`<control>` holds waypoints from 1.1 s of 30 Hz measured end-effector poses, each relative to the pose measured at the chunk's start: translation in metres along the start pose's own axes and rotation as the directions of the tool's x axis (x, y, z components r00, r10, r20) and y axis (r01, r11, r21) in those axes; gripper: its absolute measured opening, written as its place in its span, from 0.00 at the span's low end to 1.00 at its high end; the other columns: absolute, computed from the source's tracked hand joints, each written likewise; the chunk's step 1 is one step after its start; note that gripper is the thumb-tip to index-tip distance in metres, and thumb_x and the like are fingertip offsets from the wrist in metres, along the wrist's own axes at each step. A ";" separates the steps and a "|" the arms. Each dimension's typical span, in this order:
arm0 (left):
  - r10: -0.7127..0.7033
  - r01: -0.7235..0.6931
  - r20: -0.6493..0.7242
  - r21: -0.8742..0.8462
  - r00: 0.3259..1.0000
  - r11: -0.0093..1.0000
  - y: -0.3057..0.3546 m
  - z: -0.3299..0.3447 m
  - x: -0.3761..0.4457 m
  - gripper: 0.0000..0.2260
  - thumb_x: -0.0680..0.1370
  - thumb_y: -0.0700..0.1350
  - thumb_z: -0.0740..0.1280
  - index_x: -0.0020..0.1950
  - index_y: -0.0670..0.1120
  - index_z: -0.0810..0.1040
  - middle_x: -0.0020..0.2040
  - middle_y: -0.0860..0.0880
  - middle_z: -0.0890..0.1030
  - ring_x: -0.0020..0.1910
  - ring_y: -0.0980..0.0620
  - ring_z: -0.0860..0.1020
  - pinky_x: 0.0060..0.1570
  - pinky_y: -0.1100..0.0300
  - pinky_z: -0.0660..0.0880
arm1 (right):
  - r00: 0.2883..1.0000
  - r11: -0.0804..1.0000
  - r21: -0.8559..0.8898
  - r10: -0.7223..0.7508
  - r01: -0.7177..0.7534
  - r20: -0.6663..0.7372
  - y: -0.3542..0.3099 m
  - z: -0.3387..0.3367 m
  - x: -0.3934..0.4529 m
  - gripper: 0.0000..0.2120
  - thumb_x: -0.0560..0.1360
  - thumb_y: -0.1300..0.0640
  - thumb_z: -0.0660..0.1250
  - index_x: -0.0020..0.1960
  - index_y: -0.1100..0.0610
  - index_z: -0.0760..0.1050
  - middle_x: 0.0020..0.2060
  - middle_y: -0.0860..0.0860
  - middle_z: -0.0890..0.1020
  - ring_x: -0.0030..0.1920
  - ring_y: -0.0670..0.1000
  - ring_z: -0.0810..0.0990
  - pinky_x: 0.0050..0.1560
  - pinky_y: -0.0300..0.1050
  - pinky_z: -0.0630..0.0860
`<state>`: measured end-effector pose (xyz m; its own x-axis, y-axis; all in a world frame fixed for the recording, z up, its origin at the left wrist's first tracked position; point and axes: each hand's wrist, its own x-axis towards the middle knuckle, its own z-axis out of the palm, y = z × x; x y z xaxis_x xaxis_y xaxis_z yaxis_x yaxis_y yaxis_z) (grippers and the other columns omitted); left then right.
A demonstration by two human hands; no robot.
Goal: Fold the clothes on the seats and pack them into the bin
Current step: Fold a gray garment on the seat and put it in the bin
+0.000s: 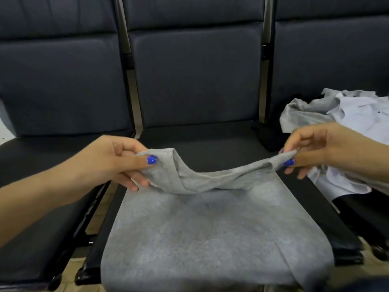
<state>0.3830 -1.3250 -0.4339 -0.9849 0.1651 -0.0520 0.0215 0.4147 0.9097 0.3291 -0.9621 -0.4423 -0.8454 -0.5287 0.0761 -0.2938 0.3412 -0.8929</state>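
A grey garment [210, 232] lies spread over the middle seat [210, 144], its near end hanging over the seat's front edge. My left hand [117, 161] pinches the garment's far left corner between thumb and fingers. My right hand [311, 148] pinches the far right corner in the same way. Both corners are lifted off the seat, and the edge between them sags in the middle. No bin is in view.
A loose pile of clothes [341, 114], grey and white, lies on the right seat and hangs over its front. The left seat [42, 175] is black and bare. Dark padded backrests [195, 76] stand behind all the seats.
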 end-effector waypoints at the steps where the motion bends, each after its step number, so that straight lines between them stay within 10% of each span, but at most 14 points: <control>1: 0.008 -0.008 0.031 -0.004 0.999 1.000 -0.001 0.000 -0.002 0.22 0.55 0.61 0.79 0.38 0.46 0.84 0.38 0.39 0.84 0.34 0.46 0.83 0.30 0.60 0.80 | 1.000 1.000 0.008 -0.010 0.009 0.018 0.002 -0.002 -0.003 0.28 0.47 0.35 0.80 0.36 0.54 0.82 0.41 0.61 0.84 0.39 0.57 0.85 0.35 0.42 0.81; 7: -0.125 0.095 0.344 0.103 0.931 0.990 -0.038 0.018 -0.009 0.28 0.51 0.65 0.79 0.41 0.48 0.84 0.35 0.41 0.84 0.33 0.48 0.83 0.31 0.59 0.80 | 0.952 0.974 -0.136 0.210 -0.182 0.223 0.038 0.022 -0.026 0.15 0.56 0.45 0.81 0.37 0.50 0.82 0.45 0.59 0.84 0.42 0.59 0.84 0.40 0.45 0.81; 13: -0.376 0.238 0.609 0.299 0.698 0.924 -0.064 0.020 -0.008 0.21 0.63 0.65 0.74 0.50 0.55 0.84 0.47 0.46 0.85 0.36 0.50 0.83 0.35 0.61 0.79 | 0.713 0.835 -0.453 0.521 -0.313 0.469 0.040 0.045 -0.019 0.07 0.73 0.58 0.72 0.48 0.48 0.80 0.46 0.46 0.83 0.45 0.49 0.82 0.48 0.47 0.80; 18: -0.336 0.305 0.026 0.359 0.941 0.882 -0.082 0.007 0.043 0.11 0.76 0.53 0.67 0.44 0.46 0.82 0.32 0.46 0.81 0.28 0.52 0.78 0.24 0.65 0.71 | 0.813 0.760 -0.504 0.556 -0.411 0.174 0.037 0.044 0.037 0.07 0.78 0.60 0.62 0.53 0.55 0.77 0.48 0.52 0.81 0.43 0.48 0.80 0.41 0.41 0.79; 22: -0.078 0.325 -0.455 0.494 0.887 0.807 -0.120 -0.006 0.085 0.11 0.78 0.44 0.66 0.59 0.44 0.78 0.56 0.43 0.77 0.49 0.47 0.76 0.48 0.59 0.72 | 0.876 0.601 -0.701 0.477 -0.383 -0.070 0.076 0.042 0.085 0.11 0.79 0.56 0.60 0.61 0.54 0.73 0.59 0.53 0.75 0.54 0.53 0.77 0.54 0.45 0.73; 29: -0.169 0.346 -0.428 0.379 0.888 0.858 -0.146 -0.014 0.107 0.31 0.76 0.52 0.68 0.76 0.49 0.59 0.67 0.47 0.74 0.70 0.41 0.65 0.66 0.51 0.60 | 0.900 0.284 -0.893 0.366 -0.349 -0.235 0.129 0.040 0.090 0.21 0.83 0.53 0.50 0.75 0.51 0.58 0.72 0.51 0.64 0.70 0.55 0.64 0.68 0.51 0.62; 33: -0.150 0.380 -0.374 0.677 0.915 0.630 -0.144 -0.014 0.108 0.30 0.77 0.57 0.65 0.76 0.51 0.59 0.69 0.49 0.71 0.70 0.43 0.62 0.65 0.48 0.61 | 0.919 0.210 -0.917 0.281 -0.339 -0.276 0.134 0.036 0.091 0.23 0.82 0.49 0.53 0.75 0.50 0.56 0.69 0.51 0.66 0.69 0.54 0.65 0.66 0.48 0.63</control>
<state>0.2710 -1.3791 -0.5647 -0.9688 -0.2461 -0.0298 -0.2447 0.9301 0.2741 0.2293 -0.9924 -0.5708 -0.9827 -0.1756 -0.0589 -0.1838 0.9638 0.1933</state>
